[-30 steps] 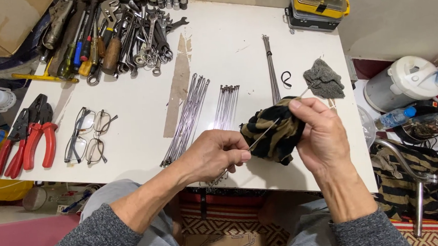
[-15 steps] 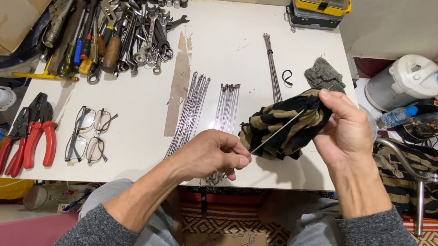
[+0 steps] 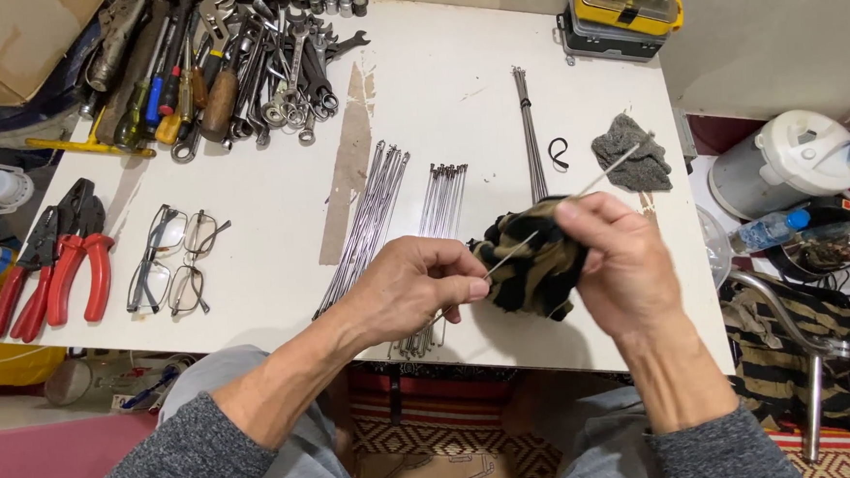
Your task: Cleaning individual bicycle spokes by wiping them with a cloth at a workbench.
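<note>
My left hand [image 3: 418,290] pinches one end of a thin metal spoke [image 3: 608,171] near the table's front edge. My right hand [image 3: 620,258] grips a black-and-tan striped rag [image 3: 533,262] wrapped around the spoke's middle. The spoke's far end sticks out up and to the right past my right hand. Just beyond my hands lie bundles of loose spokes [image 3: 371,218], a shorter bundle [image 3: 440,195] and a tied bundle [image 3: 530,132] on the white table [image 3: 437,93].
A grey rag [image 3: 634,150] and a small black ring [image 3: 558,152] lie right of the spokes. Wrenches and screwdrivers [image 3: 232,70] fill the back left. Red pliers [image 3: 54,273], two pairs of glasses [image 3: 169,262], a yellow case [image 3: 626,5] and a white jug [image 3: 789,157] are around.
My right hand has moved with the rag along the spoke, first right then back a little toward the left. My left hand has held the spoke's end almost still.
</note>
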